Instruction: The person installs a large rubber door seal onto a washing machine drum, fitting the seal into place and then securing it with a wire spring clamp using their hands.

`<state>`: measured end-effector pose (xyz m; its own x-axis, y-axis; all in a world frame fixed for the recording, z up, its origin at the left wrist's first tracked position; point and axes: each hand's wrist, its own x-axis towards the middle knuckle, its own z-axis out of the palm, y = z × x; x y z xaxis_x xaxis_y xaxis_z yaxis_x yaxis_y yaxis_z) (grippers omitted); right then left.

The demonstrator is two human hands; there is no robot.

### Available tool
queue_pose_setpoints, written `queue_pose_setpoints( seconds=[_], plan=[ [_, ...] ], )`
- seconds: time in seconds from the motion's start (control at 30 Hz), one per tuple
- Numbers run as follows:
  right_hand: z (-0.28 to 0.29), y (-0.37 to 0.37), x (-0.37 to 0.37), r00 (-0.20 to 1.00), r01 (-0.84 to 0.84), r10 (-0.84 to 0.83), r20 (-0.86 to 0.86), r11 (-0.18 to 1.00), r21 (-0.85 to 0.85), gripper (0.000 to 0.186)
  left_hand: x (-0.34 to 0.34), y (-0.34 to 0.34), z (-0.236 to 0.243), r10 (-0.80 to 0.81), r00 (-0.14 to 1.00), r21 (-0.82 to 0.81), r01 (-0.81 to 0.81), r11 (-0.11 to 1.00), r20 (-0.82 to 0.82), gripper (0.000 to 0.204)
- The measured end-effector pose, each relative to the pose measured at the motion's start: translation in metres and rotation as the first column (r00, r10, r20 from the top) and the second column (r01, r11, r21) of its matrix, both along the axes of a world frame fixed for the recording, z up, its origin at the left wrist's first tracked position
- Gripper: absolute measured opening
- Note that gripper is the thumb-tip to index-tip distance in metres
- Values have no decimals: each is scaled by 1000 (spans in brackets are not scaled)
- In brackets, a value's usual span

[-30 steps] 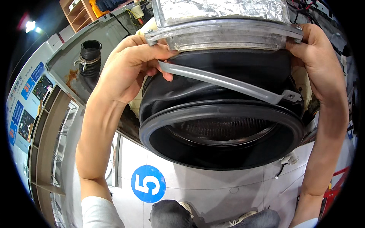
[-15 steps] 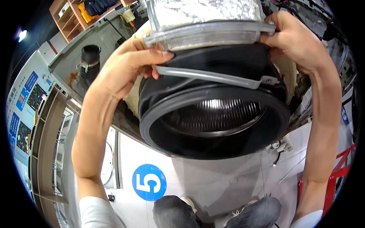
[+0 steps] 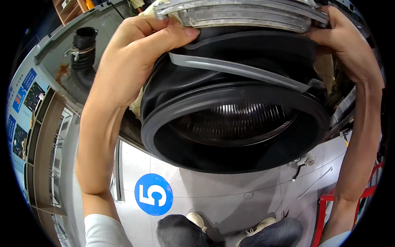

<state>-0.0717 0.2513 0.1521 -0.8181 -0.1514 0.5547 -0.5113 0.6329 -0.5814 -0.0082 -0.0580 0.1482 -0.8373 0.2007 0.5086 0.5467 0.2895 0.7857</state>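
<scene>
A silvery cast metal housing [image 3: 247, 18] lies across the top of a washing machine's black rubber door seal [image 3: 222, 92]. My left hand [image 3: 135, 53] grips its left end, thumb in front against the black rubber, the other fingers partly hidden behind. At the right end my right hand [image 3: 343, 39] is closed round the housing's corner, fingertips mostly out of sight. A grey metal strip [image 3: 238, 70] slants across the seal below the housing, apart from both thumbs. Through the seal's round opening shows the ribbed metal drum [image 3: 247, 113].
A black hose with a clamp [image 3: 83, 53] stands at left by the rusty machine panel [image 3: 55, 57]. On the floor are a round blue sticker [image 3: 154, 194], a thin rod [image 3: 314, 184] and a white plastic part [image 3: 309, 161]. A red metal frame [image 3: 323, 214] stands at lower right, shelving [image 3: 41, 168] at left.
The housing sits higher in the picture and its foil-covered top has mostly left it. The seal looks nearer and larger. Both hands keep their hold at the housing's ends.
</scene>
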Motion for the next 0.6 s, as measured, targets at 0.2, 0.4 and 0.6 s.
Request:
queue_pose_setpoints(
  seconds=[0.2,0.4,0.6],
  plan=[
    [2,6,0,985,170,-164,-53,978,124,45,-2,-2,0,14,1000,14,-14,1000,-12,22],
    [-8,6,-8,999,1,-7,-43,993,-119,31,-9,-12,0,53,992,109,-66,992,114,17],
    [-5,-40,8,981,-195,177,-84,926,-323,19,-10,-9,2,120,989,163,-134,977,91,12]
  ],
)
